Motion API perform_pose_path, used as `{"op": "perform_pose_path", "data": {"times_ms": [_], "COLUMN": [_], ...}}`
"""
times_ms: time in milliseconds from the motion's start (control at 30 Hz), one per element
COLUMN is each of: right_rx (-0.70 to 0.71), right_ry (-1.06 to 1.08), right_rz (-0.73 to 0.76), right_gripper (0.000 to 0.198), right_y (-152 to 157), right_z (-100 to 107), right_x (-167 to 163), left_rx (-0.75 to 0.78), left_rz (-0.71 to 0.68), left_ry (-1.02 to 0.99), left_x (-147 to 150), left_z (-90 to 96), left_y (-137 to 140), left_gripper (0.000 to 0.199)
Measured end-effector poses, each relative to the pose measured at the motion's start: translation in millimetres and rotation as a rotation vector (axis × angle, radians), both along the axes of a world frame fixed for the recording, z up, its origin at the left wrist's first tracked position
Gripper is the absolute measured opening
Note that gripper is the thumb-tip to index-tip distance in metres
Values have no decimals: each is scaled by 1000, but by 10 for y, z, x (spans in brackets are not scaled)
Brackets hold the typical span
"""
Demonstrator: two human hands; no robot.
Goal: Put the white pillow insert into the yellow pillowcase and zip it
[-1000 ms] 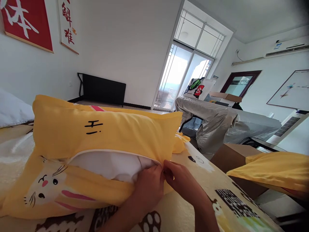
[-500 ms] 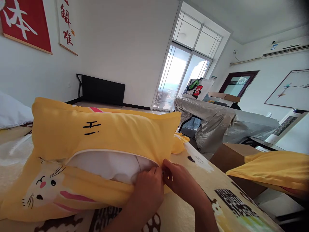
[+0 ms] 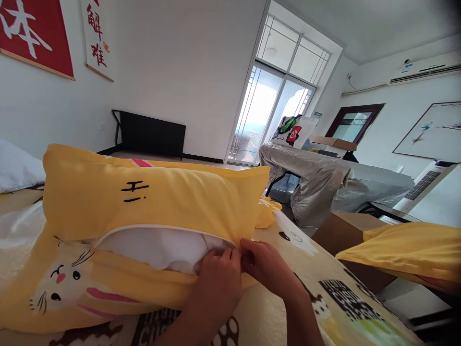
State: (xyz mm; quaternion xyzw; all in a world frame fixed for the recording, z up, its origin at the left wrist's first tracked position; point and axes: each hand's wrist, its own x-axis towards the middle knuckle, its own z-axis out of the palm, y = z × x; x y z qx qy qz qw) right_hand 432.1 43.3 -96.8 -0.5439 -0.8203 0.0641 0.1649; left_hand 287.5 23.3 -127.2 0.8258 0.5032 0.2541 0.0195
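A yellow pillowcase [image 3: 194, 197] with "Hi" lettering and a rabbit print lies across the bed. Along its front runs a long opening with a pale edge, and a white pillow [image 3: 151, 245] shows inside. My left hand [image 3: 221, 276] is closed on the lower edge of the opening near its right end. Close beside it, my right hand [image 3: 264, 264] pinches the pillowcase at the opening's right corner. Whatever small part lies between its fingertips, perhaps a zipper pull, is hidden.
A patterned blanket [image 3: 298, 288] covers the bed. To the right, yellow cloth [image 3: 403, 247] drapes over a cardboard box [image 3: 345, 230]. Farther back, furniture stands under a silver cover [image 3: 313, 182]. A white pillow or cloth [image 3: 18, 166] lies at far left.
Both hands stay at the right corner of the opening, with only a slight shift of the fingers. The view has moved a little; the pillowcase keeps its shape.
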Motion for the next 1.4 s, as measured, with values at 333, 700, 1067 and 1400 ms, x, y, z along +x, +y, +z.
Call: {"op": "perform_pose_path", "data": {"times_ms": [333,700,1067,1400], "right_rx": [-74,59,-15,-66], "right_ry": [100,184,436,486], "right_rz": [68,-3,68,109], "right_gripper": [12,17,18,12], "right_y": [39,114,172,199], "right_z": [43,-3,-6,-42], "right_x": [26,58,164,217], "left_rx": [-22,-155,-114,-179], "left_rz": [31,-4,-39,57], "left_ry": [41,15,22,23], "left_x": [-11,-154,-156,-125], "left_z": [10,88,156,181], "left_y": [-8,55,-10,21], "left_gripper": [26,33,39,33]}}
